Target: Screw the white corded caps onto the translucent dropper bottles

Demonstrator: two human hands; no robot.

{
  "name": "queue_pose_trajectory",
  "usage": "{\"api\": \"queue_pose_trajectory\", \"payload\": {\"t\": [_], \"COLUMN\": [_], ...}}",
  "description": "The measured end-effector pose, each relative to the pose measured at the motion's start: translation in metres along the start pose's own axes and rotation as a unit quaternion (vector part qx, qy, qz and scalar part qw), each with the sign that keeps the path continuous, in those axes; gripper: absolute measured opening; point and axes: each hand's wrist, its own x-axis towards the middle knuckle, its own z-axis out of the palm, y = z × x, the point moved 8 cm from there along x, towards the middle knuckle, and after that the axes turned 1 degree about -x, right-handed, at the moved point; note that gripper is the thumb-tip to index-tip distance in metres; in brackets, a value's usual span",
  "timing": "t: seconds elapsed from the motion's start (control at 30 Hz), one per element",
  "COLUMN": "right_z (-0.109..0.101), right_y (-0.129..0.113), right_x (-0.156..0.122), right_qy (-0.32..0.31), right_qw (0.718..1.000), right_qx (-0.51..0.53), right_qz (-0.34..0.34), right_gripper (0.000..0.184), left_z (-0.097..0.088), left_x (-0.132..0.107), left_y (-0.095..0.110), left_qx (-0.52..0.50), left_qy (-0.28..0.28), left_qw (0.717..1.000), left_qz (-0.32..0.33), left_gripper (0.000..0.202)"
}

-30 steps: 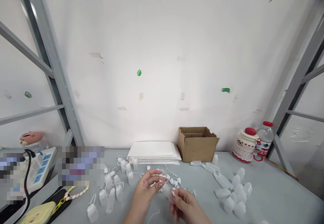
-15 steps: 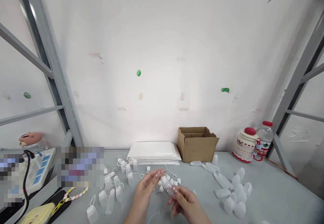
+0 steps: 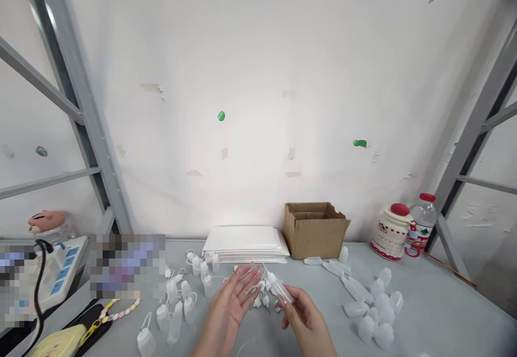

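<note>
In the head view, my right hand grips the lower end of a slim translucent squeeze bottle. The bottle is tilted, its white top pointing up and to the left. Just left of it is my left hand, palm turned up and fingers stretched out; a thin white strap passes close to its fingertips, and I cannot tell whether they touch. Below the bottle, between both hands, lies a pile of small white caps, partly hidden. Several capped bottles with strap loops stand to the left of my left hand.
Uncapped translucent bottles lie on the right of the grey table. A cardboard box and a stack of white envelopes are at the back wall. A decorated jar and a red-capped bottle stand far right; a power strip lies left.
My left fingers have opened from a pinch near the bottle's top. My right hand has shifted slightly right with the bottle, whose white top now shows clearly.
</note>
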Motion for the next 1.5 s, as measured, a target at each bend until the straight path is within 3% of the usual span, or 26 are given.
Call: {"api": "queue_pose_trajectory", "payload": {"t": [0.4,0.57,0.87,1.27,1.5], "right_z": [-0.005,-0.007,0.014,0.020,0.015], "right_y": [-0.006,-0.009,-0.031,-0.037,-0.036], "right_x": [-0.003,-0.007,-0.020,-0.024,-0.027], "right_qy": [0.004,0.061,-0.031,-0.036,0.060], "right_qw": [0.995,0.985,0.901,0.877,0.892], "right_qx": [-0.096,-0.132,-0.355,-0.378,-0.341], "right_qz": [-0.041,-0.091,-0.248,-0.295,-0.290], "right_gripper": [0.036,0.038,0.022,0.018,0.030], "left_z": [-0.004,-0.008,-0.010,-0.008,-0.007], "left_x": [0.001,0.005,0.003,0.005,0.001], "left_y": [-0.002,-0.007,-0.007,-0.009,-0.006], "left_qx": [0.005,0.008,0.020,0.019,0.029], "left_qy": [0.023,0.015,0.030,0.019,0.031], "left_qw": [1.000,1.000,0.999,0.999,0.999], "left_qz": [-0.001,-0.012,-0.021,-0.027,-0.026], "left_gripper": [0.017,0.019,0.022,0.021,0.020]}}
